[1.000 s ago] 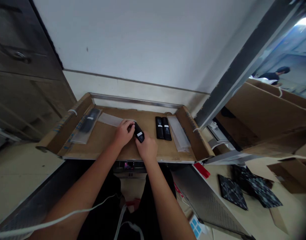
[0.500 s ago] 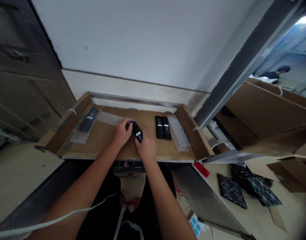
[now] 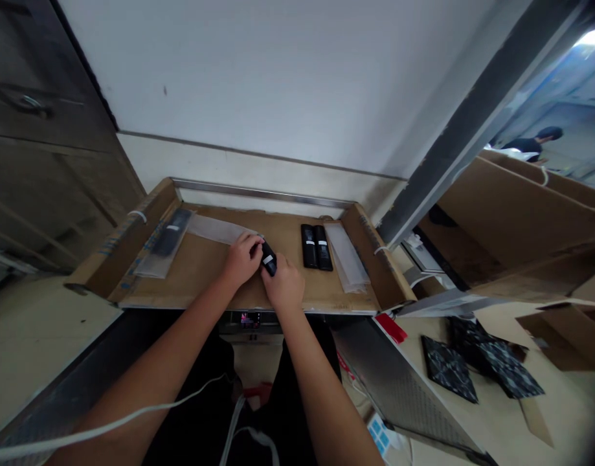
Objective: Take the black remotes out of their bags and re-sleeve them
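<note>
A black remote-like device with a white label is tilted between my hands over the cardboard-lined tray. My left hand grips its upper end, fingers bent round it. The lower end is held by my right hand, with the thumb along its side. Two similar black devices lie side by side to the right. Beside them are flat translucent sleeves. Another sleeve lies behind my left hand. At the tray's left, a dark device sits inside a translucent sleeve.
Raised cardboard edges bound the tray at left and right. A white cable crosses my left forearm. Large cardboard box stands at right, with a person beyond it. Black patterned packages lie lower right.
My left hand has shifted slightly right and down along the device, covering more of its upper part. My right hand stays nearly in place.
</note>
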{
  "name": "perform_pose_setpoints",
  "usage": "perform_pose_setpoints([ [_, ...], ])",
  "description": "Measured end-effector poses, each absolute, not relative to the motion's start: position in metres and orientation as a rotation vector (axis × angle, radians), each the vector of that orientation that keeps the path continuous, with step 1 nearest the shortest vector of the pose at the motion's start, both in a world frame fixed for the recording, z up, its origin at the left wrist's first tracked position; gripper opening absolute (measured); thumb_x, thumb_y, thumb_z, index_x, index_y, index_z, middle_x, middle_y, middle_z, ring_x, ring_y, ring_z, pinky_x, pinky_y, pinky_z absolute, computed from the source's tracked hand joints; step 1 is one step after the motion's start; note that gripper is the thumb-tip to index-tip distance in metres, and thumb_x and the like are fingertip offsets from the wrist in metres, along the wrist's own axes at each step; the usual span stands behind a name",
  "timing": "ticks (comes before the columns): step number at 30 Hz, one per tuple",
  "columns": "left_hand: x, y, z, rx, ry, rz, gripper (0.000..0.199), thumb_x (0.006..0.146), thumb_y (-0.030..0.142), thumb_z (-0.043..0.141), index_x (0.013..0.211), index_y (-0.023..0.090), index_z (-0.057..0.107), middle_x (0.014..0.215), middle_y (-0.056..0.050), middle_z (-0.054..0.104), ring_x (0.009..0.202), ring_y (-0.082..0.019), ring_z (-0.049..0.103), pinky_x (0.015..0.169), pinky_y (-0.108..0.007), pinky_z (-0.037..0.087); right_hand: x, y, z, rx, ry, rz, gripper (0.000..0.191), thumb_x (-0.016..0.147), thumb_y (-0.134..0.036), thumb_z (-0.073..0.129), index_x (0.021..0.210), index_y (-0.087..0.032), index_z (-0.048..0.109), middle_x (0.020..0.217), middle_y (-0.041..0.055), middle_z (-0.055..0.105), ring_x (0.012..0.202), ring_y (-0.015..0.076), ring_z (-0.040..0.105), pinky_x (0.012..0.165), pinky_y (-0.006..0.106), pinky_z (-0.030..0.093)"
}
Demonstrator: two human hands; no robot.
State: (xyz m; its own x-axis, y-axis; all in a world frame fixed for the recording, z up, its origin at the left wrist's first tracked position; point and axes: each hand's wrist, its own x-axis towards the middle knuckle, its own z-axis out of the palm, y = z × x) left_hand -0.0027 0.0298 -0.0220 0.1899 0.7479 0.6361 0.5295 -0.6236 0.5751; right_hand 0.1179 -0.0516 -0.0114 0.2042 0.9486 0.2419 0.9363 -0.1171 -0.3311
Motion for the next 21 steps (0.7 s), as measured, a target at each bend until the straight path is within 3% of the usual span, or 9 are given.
perform_pose_setpoints([
  [6,-0.005,0.036,-0.029,2.124,1.351,1.465,0.015,0.087,0.015,0.056,0.100,0.019,0.062,0.091,-0.006,0.066,0.084,-0.020,0.062,0.080,-0.035,0.052,0.118,-0.052,-0.010,-2.092,-1.763,0.052,0.032,0.092,-0.045,0.061,0.114,-0.022,0.058,0.102,0.0074,0.071,0.086,0.0218,0.067,0.068,0.028,0.043],
  [12,-0.007,0.040,-0.034,2.091,1.384,1.491,0.005,0.089,0.020,0.055,0.088,0.020,0.060,0.088,-0.006,0.065,0.080,-0.019,0.061,0.076,-0.035,0.052,0.116,-0.053,-0.010,-2.076,-1.783,0.010,0.030,0.092,-0.044,0.060,0.112,-0.022,0.058,0.103,0.0065,0.070,0.087,0.0214,0.067,0.066,0.028,0.043],
  [21,-0.005,0.043,-0.043,2.171,1.462,1.344,0.011,0.089,0.013,0.044,0.086,0.021,0.050,0.090,-0.009,0.059,0.088,-0.025,0.057,0.081,-0.042,0.048,0.115,-0.053,-0.009,-2.098,-1.798,-0.015,0.030,0.093,-0.045,0.060,0.111,-0.021,0.058,0.104,0.0080,0.070,0.086,0.0213,0.067,0.066,0.028,0.042],
])
